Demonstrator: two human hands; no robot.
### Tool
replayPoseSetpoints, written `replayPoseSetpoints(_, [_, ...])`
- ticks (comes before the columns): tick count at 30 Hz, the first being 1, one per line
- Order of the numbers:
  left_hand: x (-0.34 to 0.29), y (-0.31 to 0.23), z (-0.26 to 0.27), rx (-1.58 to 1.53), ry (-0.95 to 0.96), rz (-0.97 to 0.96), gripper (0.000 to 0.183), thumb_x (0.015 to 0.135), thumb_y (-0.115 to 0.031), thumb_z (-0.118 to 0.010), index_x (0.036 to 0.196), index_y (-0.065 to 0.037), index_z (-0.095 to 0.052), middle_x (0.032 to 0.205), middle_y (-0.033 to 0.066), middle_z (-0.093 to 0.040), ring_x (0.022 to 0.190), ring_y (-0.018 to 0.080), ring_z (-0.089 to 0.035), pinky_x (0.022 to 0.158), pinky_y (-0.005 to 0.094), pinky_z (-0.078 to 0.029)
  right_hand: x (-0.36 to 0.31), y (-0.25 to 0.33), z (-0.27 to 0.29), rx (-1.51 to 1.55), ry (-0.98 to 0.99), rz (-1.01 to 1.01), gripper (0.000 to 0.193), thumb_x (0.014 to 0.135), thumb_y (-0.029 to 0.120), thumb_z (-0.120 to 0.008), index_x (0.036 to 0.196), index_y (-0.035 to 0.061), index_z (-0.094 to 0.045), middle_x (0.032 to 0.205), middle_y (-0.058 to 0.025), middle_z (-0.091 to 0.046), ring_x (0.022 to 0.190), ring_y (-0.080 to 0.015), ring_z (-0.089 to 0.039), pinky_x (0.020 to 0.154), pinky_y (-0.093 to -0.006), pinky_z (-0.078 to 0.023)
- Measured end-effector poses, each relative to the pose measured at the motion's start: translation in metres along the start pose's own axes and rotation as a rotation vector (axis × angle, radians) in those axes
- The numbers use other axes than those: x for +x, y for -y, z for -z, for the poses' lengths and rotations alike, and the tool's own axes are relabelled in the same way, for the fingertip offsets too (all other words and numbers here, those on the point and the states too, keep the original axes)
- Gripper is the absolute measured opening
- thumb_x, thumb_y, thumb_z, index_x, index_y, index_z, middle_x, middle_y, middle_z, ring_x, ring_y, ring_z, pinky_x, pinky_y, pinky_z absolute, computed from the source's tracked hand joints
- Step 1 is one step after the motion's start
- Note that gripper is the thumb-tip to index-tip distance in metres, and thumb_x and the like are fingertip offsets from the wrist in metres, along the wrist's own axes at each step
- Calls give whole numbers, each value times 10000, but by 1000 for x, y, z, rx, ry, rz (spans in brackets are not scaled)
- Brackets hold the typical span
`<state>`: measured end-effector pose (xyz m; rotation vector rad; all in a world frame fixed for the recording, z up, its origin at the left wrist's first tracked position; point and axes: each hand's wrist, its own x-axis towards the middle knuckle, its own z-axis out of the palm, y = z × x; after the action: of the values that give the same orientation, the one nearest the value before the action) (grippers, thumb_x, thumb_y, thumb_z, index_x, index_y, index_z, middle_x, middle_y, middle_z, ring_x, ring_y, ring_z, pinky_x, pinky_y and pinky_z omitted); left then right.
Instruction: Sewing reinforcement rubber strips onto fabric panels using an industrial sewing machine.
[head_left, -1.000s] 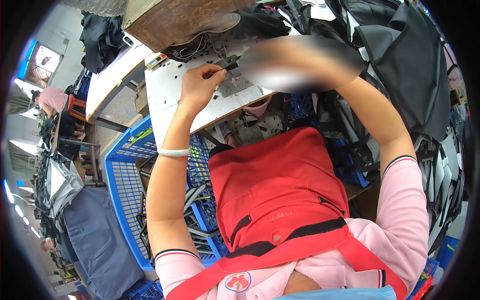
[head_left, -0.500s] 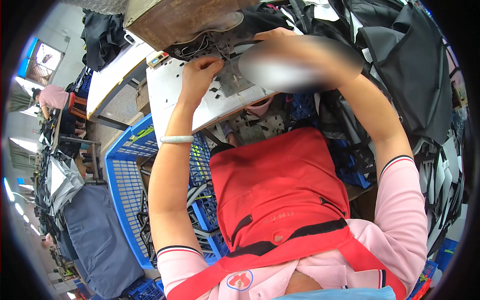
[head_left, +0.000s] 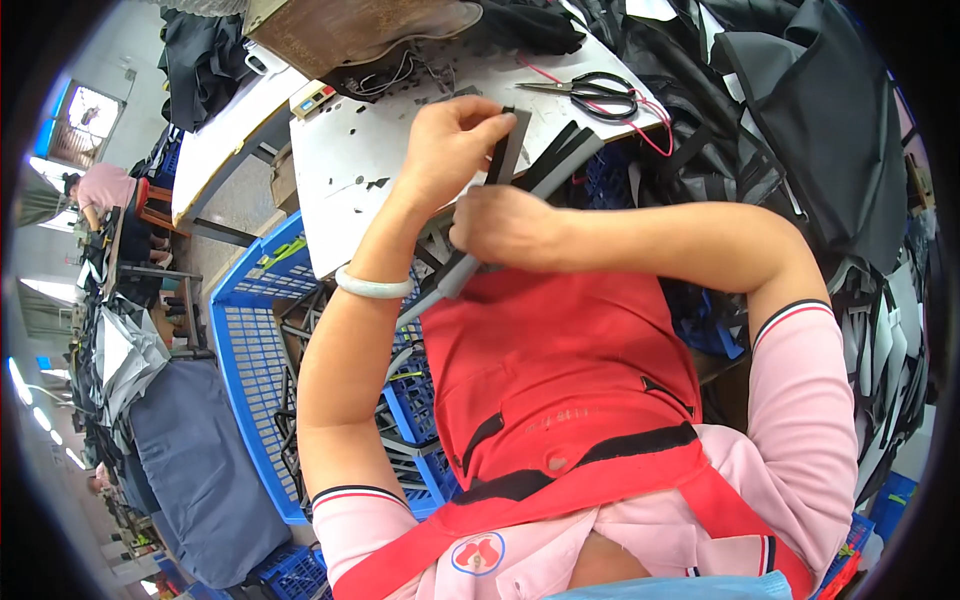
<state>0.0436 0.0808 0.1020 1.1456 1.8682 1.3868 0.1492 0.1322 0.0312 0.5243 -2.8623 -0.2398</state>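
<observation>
Over the near edge of the white table, my left hand pinches the upper end of a short dark strip between thumb and fingertips. My right hand, slightly blurred, is closed just below and to the right of it. Its fist wraps round grey and black webbing strips, whose ends fan out to the upper right. More of the grey strip comes out below the fist, over the red apron. The fist hides the middle of the bundle.
Black-handled scissors and a pink cord lie at the table's right. A brown machine housing stands at the back. Below left is a blue crate with dark strips inside. Black fabric is piled at right.
My right hand has come down and left, beside my left hand, with the strips. My left hand has moved right and pinches the dark strip. The scissors now show.
</observation>
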Motion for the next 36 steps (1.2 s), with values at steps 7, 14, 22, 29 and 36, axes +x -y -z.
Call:
replayPoseSetpoints(7, [-50,55,49,116,237,451,294,931,-290,-618,995,-11,-682,799,29,-647,684,93,-571,647,231,-459,-44,-78,54,432,71,-312,436,785,255,-707,1141,84,-522,854,-191,-660,853,-367,-648,738,-458,-503])
replayPoseSetpoints(14, [-46,32,45,-73,83,209,260,908,-244,-651,991,-2,-696,736,-5,-623,635,64,-520,585,213,-412,-62,-116,63,497,-92,-423,560,783,382,-722,1173,32,-525,952,-249,-637,930,-401,-617,795,-438,-486])
replayPoseSetpoints(22, [-9,13,48,16,-59,10,252,892,-220,-666,970,18,-696,713,-9,-605,627,50,-494,552,214,-393,-57,-147,77,479,-229,-468,666,741,421,-762,1187,-27,-553,936,-239,-652,887,-354,-640,829,-391,-488])
replayPoseSetpoints(29, [13,29,42,181,-148,26,275,876,-223,-675,960,38,-695,718,10,-621,645,54,-510,558,219,-394,-52,-157,63,521,-141,-554,779,732,414,-764,1292,-60,-501,1090,-282,-625,968,-353,-629,906,-361,-467])
replayPoseSetpoints(36, [30,40,48,128,-178,4,249,865,-197,-668,945,36,-704,688,11,-614,596,64,-504,532,225,-392,-41,-170,62,544,-137,-559,781,740,380,-776,1302,-78,-483,1107,-271,-625,997,-327,-628,928,-343,-459])
